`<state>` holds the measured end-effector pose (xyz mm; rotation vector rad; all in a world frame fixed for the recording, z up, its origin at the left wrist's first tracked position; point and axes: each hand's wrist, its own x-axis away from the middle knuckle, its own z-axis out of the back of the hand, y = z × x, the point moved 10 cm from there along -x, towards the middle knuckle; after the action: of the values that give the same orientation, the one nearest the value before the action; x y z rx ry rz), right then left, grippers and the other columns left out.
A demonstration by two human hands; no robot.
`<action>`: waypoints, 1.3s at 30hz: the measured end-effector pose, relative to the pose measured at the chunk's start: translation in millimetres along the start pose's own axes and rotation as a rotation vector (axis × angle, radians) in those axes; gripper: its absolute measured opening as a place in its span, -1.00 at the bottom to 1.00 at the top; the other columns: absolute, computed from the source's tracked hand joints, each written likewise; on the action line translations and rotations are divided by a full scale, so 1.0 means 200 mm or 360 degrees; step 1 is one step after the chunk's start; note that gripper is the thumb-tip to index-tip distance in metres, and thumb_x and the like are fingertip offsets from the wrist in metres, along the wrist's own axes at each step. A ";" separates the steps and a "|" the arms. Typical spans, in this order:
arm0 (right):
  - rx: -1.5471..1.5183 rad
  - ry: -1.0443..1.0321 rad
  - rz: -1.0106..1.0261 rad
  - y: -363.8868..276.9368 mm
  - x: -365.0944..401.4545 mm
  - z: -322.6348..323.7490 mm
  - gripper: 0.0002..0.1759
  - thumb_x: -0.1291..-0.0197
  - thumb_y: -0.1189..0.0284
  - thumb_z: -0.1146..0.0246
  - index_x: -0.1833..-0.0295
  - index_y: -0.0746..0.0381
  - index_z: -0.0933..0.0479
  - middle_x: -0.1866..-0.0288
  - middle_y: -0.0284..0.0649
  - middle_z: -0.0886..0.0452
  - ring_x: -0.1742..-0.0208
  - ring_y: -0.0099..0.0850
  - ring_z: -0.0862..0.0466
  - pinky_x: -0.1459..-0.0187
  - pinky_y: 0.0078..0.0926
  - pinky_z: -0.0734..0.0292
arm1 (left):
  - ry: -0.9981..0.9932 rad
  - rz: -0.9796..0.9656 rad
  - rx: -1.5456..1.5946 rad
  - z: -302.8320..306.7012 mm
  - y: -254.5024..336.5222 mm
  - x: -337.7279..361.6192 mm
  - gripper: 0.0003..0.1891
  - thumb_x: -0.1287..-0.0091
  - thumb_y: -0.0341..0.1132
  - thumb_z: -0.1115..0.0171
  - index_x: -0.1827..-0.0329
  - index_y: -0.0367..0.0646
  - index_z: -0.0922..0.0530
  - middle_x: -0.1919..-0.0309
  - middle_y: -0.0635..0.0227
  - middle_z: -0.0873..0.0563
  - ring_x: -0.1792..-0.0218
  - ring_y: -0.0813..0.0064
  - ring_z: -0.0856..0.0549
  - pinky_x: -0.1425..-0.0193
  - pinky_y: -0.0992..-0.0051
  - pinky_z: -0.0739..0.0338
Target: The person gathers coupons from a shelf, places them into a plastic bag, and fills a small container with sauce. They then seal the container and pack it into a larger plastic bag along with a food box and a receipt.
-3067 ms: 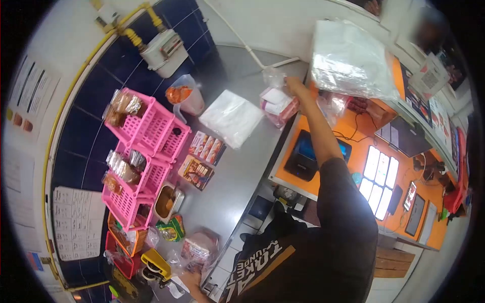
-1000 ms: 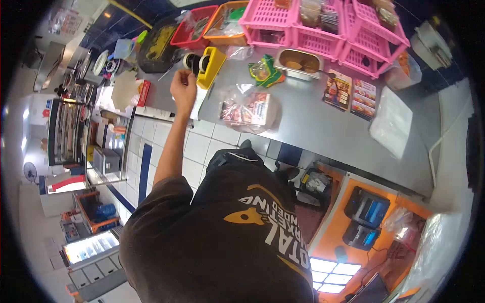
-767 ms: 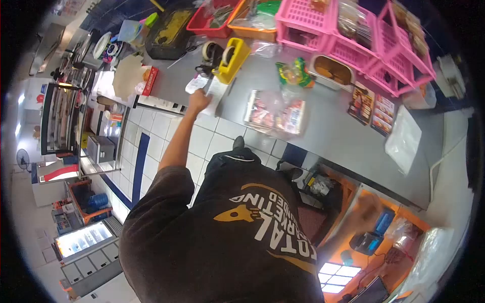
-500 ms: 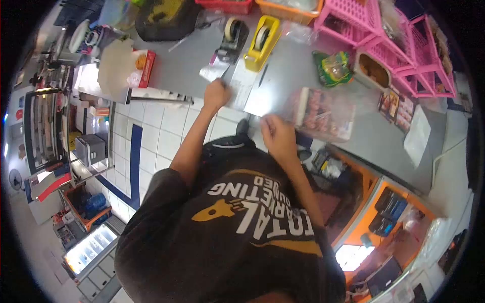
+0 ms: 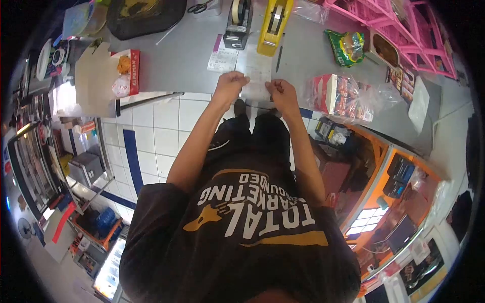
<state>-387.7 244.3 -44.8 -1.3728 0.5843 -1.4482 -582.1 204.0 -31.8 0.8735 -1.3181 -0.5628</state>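
A long white printed paper slip (image 5: 257, 78), like a receipt, extends over the counter's near edge between my hands. My left hand (image 5: 231, 87) has its fingers closed at the slip's left edge. On the opposite edge, my right hand (image 5: 283, 95) pinches the paper between thumb and fingers. Just beyond are a black tape dispenser (image 5: 238, 25) and a yellow tape dispenser (image 5: 274, 28). Beside the slip lie a pad of printed slips (image 5: 223, 59) and a dark pen (image 5: 279, 59).
To the right, a plastic-wrapped pack of red-and-white boxes (image 5: 343, 98) sits at the counter edge, with a green packet (image 5: 346, 48) behind it. An open food carton (image 5: 132, 73) stands left. Pink baskets (image 5: 404, 35) and a black tray (image 5: 144, 33) are farther back.
My left hand has moved right onto the slip. My right hand has come forward to its right edge, and both now hold it. The camera view has shifted.
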 end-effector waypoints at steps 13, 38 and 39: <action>0.0132 -0.0340 0.0233 -0.07 0.18 0.07 -0.79 -0.34 0.40 -0.33 0.09 0.35 -0.60 0.33 -0.23 -0.69 0.38 -0.53 -0.58 0.31 -0.49 -0.48 | -0.0536 0.0408 0.0682 -0.23 -0.16 0.13 -0.76 -0.39 -0.34 -0.32 -0.02 -0.29 -0.65 0.14 0.31 -0.76 0.16 0.51 -0.73 0.10 0.56 -0.58; -0.0505 0.0149 0.0109 -0.52 0.29 0.01 -0.81 -0.35 0.40 -0.32 0.14 0.33 -0.70 0.31 -0.41 -0.67 0.34 -0.64 -0.53 0.33 -0.63 -0.40 | 0.0243 0.0144 0.1296 -0.34 0.08 -0.06 -0.61 -0.45 -0.34 -0.28 -0.21 -0.39 -0.42 -0.02 0.10 -0.67 0.04 0.22 -0.74 0.07 0.26 -0.74; -0.0540 0.0128 0.0045 -0.43 0.34 -0.01 -0.80 -0.36 0.39 -0.32 0.15 0.33 -0.70 0.34 -0.44 -0.64 0.36 -0.66 -0.50 0.34 -0.65 -0.37 | 0.0241 0.0164 0.1290 -0.34 0.08 -0.05 -0.60 -0.46 -0.32 -0.28 -0.21 -0.37 -0.42 -0.03 0.11 -0.67 0.02 0.23 -0.74 0.03 0.24 -0.73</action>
<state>-407.6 215.3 59.5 -1.5639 0.9307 -1.4315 -518.7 236.0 -26.1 1.4572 -1.4494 0.1531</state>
